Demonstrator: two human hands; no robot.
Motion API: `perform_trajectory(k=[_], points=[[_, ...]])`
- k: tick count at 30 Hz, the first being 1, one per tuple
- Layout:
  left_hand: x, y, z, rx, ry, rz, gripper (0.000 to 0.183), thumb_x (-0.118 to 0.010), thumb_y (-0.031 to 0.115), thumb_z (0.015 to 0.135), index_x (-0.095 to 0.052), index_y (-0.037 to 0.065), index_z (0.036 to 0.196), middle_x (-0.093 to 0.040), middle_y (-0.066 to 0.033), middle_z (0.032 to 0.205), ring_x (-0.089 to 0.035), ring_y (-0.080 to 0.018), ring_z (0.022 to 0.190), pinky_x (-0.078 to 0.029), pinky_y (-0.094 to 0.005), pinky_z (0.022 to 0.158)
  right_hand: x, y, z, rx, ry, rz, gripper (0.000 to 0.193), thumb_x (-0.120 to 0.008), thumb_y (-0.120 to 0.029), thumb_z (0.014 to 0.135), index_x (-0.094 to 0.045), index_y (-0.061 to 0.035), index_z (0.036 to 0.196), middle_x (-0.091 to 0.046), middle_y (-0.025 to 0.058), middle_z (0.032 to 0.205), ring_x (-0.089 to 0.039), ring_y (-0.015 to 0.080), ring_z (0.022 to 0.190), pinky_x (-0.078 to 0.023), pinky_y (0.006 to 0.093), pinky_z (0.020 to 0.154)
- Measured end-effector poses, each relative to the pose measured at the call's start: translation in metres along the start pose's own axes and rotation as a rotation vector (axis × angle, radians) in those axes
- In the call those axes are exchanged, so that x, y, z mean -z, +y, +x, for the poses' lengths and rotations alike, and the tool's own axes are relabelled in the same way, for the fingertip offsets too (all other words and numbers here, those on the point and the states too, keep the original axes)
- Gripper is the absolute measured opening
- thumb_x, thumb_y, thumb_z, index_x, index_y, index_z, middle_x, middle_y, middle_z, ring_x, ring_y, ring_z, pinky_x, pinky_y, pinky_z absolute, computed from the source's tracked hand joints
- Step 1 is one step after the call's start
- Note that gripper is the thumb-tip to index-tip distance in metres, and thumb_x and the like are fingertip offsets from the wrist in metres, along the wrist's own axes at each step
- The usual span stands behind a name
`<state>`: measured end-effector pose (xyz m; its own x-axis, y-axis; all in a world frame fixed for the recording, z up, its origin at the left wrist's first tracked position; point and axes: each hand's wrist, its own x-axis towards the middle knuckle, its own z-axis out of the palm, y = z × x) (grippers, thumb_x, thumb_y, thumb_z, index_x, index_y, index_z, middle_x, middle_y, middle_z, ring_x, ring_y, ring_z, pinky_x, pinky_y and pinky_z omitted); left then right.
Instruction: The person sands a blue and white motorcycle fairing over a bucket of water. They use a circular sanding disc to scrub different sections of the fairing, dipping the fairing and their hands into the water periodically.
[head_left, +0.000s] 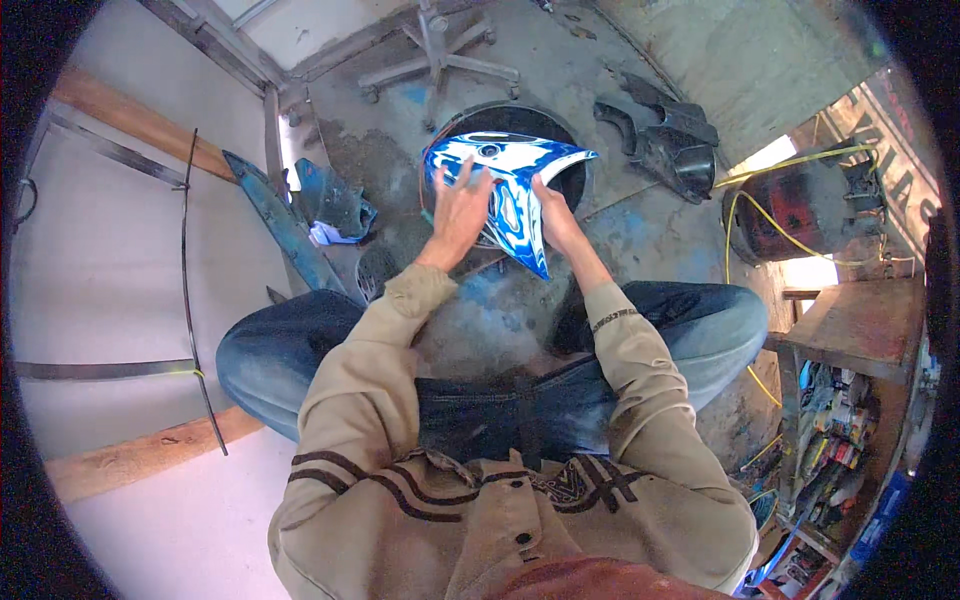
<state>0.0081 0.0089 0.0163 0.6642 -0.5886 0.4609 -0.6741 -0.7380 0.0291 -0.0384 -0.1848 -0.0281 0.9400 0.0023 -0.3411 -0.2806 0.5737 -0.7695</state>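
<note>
Both arms outstretched, left hand point(462, 205) flat (fingers spread) and right hand point(553, 212) clamped on blue-and-white fairing panel point(512, 185).

The fairing panel point(512, 190) is glossy blue with white swirling marbling. Dark grey fairing parts point(665, 135) lie on the blue-stained grey floor point(650, 240), beside a rusty red tank point(800, 210) and yellow hose point(790, 165).

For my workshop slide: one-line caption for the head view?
Both hands, left hand and right hand, press on a blue-and-white fairing panel over a black tub.
</note>
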Motion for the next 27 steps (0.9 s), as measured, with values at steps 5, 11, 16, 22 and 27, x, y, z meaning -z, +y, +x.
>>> perform_trajectory(k=[5, 11, 16, 22, 27], points=[[-0.004, -0.004, 0.002, -0.092, -0.029, -0.062, 0.027, -0.062, 0.024, 0.102, -0.071, 0.009, 0.123, -0.07, -0.0185, 0.13, -0.057, -0.0304, 0.136, -0.033, -0.0648, 0.11, 0.004, 0.001, 0.0, 0.046, -0.022, -0.022, 0.058, -0.047, -0.044, 0.113, -0.061, 0.0077, 0.134, -0.071, 0.0144, 0.128, -0.069, 0.0212, 0.111, -0.054, 0.0375, 0.098], [-0.005, -0.001, 0.001, -0.077, -0.026, -0.044, 0.029, -0.062, 0.024, 0.102, -0.069, 0.009, 0.126, -0.069, -0.0185, 0.13, -0.054, -0.0283, 0.139, -0.034, -0.064, 0.109, -0.003, -0.002, -0.003, 0.032, -0.011, 0.004, 0.057, -0.048, -0.044, 0.113, -0.061, 0.0079, 0.133, -0.072, 0.0136, 0.124, -0.07, 0.0206, 0.108, -0.054, 0.0372, 0.098], [-0.007, -0.023, 0.001, -0.035, 0.013, -0.034, 0.029, -0.061, 0.023, 0.102, -0.069, 0.011, 0.127, -0.068, -0.016, 0.132, -0.054, -0.0301, 0.138, -0.034, -0.0657, 0.108, 0.001, 0.001, 0.0, 0.018, -0.016, 0.006, 0.057, -0.048, -0.044, 0.113, -0.06, 0.0083, 0.134, -0.072, 0.014, 0.124, -0.07, 0.0208, 0.108, -0.054, 0.0368, 0.098], [0.001, -0.045, 0.013, 0.162, 0.065, -0.17, 0.022, -0.059, 0.023, 0.104, -0.074, 0.01, 0.114, -0.077, -0.0194, 0.11, -0.066, -0.0339, 0.119, -0.04, -0.0608, 0.105, 0.011, 0.008, 0.004, 0.022, 0.003, 0.023, 0.061, -0.051, -0.047, 0.111, -0.06, 0.0084, 0.134, -0.07, 0.0143, 0.129, -0.068, 0.0225, 0.113, -0.052, 0.0399, 0.101], [-0.013, -0.056, 0.013, 0.546, 0.251, -0.682, 0.031, -0.059, 0.027, 0.106, -0.071, -0.001, 0.11, -0.077, -0.0208, 0.105, -0.074, -0.0395, 0.08, -0.057, -0.0478, 0.072, 0.006, 0.008, 0.008, 0.032, -0.028, -0.022, 0.064, -0.053, -0.05, 0.11, -0.059, 0.0088, 0.135, -0.07, 0.0147, 0.128, -0.068, 0.0223, 0.114, -0.052, 0.0393, 0.1]])
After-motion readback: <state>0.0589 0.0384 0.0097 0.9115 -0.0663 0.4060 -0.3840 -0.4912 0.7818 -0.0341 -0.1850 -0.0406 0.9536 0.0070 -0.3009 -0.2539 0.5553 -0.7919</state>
